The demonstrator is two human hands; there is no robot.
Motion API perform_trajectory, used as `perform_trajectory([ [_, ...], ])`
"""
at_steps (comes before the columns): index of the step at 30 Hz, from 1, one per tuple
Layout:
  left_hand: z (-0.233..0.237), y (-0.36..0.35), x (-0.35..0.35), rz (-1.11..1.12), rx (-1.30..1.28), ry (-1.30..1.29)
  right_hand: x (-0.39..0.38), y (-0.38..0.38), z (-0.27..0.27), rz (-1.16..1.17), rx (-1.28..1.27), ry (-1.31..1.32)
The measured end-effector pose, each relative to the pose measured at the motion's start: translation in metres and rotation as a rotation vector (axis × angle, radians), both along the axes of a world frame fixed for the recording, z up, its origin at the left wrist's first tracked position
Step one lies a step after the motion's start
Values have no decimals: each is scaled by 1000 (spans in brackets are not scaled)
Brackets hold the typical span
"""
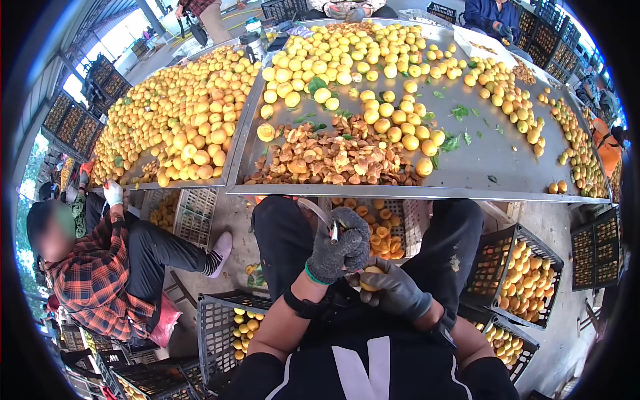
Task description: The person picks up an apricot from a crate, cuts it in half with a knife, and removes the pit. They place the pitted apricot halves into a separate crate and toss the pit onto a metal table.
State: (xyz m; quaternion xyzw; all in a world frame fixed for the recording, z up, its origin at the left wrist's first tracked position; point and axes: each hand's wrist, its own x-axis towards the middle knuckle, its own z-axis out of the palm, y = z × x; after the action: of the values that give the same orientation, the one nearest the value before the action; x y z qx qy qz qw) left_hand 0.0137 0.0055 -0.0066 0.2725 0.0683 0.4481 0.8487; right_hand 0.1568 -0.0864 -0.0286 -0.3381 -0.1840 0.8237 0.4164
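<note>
Over my lap, my left hand (339,247), in a dark grey knit glove, is closed around a small tool with a shiny metal end (335,233); the fist covers the rest of it. Just right of it, my right hand (399,291), in a smoother grey glove, grips a round yellow fruit (371,275), partly hidden by the fingers. The two hands are close together. Between my knees, below the table edge, a light crate (415,223) contains cut orange fruit pieces (385,239).
Ahead stands a metal table (480,143) with whole yellow fruits (320,57) and a heap of brown-orange scraps (340,155). Black crates of fruit (523,273) stand at my right, another crate (217,333) at my left. A person in plaid (100,287) sits at left.
</note>
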Motion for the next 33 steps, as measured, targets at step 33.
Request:
perform_trajectory([
  [33,7,-8,-7,160,19,-20,-11,-9,25,-9,187,-257],
])
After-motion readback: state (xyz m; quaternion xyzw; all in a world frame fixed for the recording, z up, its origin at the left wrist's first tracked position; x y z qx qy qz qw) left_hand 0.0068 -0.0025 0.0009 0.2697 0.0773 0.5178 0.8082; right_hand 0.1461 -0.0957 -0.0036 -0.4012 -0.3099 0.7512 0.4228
